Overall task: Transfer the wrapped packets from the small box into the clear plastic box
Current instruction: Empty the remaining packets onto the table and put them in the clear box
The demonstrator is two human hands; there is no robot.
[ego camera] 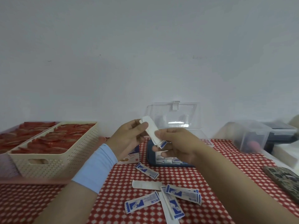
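Observation:
Both hands hold a small stack of white-and-blue wrapped packets (152,131) up in front of me. My left hand (129,136) pinches its top end and my right hand (174,143) grips its lower end. Behind them stands the clear plastic box (174,118) with its lid raised and a dark blue base (150,160) that holds several packets. The small white box (131,156) lies partly hidden under my left wrist. Several loose packets (163,196) lie scattered on the red checked tablecloth near me.
A cream perforated basket (53,152) filled with red sachets sits at the left on a pink tray (32,181). A frosted plastic tub (252,136) and dark container stand at the right. A patterned phone (284,180) lies at the right edge.

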